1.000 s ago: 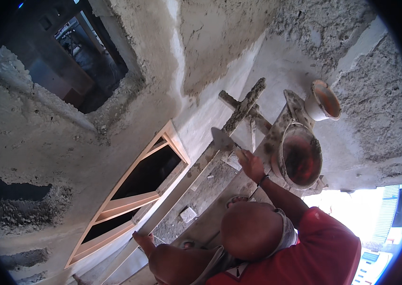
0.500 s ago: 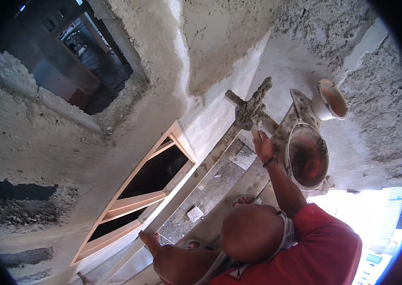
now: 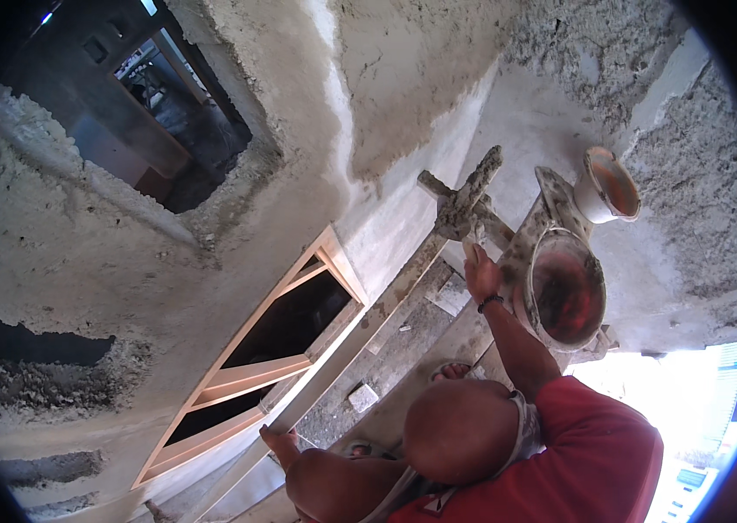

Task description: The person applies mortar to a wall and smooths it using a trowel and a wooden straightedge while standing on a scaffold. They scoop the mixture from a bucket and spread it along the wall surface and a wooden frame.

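Note:
My left hand (image 3: pixel 280 443) grips the lower part of a long, narrow straightedge board (image 3: pixel 325 383), which slants up and to the right. My right hand (image 3: pixel 483 277), with a dark bracelet at the wrist, is closed on the pale handle of a mortar-caked tool that looks like a trowel (image 3: pixel 473 193). Wet mortar (image 3: pixel 454 216) is heaped where the tool crosses the board's upper end, so the blade's outline is partly hidden. Just right of that hand stands a grey-crusted bucket (image 3: pixel 567 288), reddish inside.
A wooden window frame (image 3: pixel 251 375) sits in the plastered wall at left. A smaller white bucket (image 3: pixel 604 187) stands beyond the large one on a mortar-stained plank (image 3: pixel 560 196). Rubble and a pale block (image 3: pixel 362 397) lie below the board. My bent knees (image 3: pixel 460 431) fill the lower middle.
The whole view has shifted slightly right and down. My right hand has moved a little down and left with the trowel; my left hand keeps its hold on the board.

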`<state>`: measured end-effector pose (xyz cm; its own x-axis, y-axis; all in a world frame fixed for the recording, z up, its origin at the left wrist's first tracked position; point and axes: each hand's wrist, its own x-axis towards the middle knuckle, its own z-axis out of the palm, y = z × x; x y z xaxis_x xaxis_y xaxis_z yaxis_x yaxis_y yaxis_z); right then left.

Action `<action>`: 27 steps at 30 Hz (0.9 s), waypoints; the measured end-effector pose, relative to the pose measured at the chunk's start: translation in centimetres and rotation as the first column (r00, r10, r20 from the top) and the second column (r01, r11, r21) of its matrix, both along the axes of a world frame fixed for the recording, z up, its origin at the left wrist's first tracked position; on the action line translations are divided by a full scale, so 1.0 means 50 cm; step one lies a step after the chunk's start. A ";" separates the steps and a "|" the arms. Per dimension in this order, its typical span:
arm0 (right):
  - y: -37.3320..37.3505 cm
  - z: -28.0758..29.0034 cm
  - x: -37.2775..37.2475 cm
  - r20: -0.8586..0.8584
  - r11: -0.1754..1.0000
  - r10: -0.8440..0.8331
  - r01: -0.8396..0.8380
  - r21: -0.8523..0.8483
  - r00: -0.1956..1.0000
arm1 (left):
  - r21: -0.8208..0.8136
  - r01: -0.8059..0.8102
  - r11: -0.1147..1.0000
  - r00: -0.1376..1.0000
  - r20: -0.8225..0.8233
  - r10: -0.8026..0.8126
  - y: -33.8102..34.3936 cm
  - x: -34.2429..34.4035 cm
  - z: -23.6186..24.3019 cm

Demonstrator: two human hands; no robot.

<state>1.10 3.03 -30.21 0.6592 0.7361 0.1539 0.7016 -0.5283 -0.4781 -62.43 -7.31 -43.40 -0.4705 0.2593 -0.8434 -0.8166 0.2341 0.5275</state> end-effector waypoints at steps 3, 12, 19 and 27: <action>-0.003 -0.002 -0.019 -0.015 0.999 0.012 -0.012 0.030 1.000 | 0.025 0.006 1.000 1.000 -0.002 -0.006 -0.010 -0.014 0.002; -0.026 0.046 -0.057 -0.040 0.987 0.119 -0.113 0.117 0.992 | 0.121 0.106 0.987 0.991 -0.096 -0.094 -0.027 -0.022 -0.010; -0.126 0.275 -0.086 -0.059 0.955 0.212 -0.194 0.225 0.975 | 0.114 0.021 0.993 0.998 -0.066 -0.013 -0.002 0.038 0.004; -0.373 0.444 -0.041 -0.750 0.919 0.156 0.185 0.349 0.643 | 0.169 0.161 0.972 0.981 -0.133 -0.139 -0.019 0.044 0.007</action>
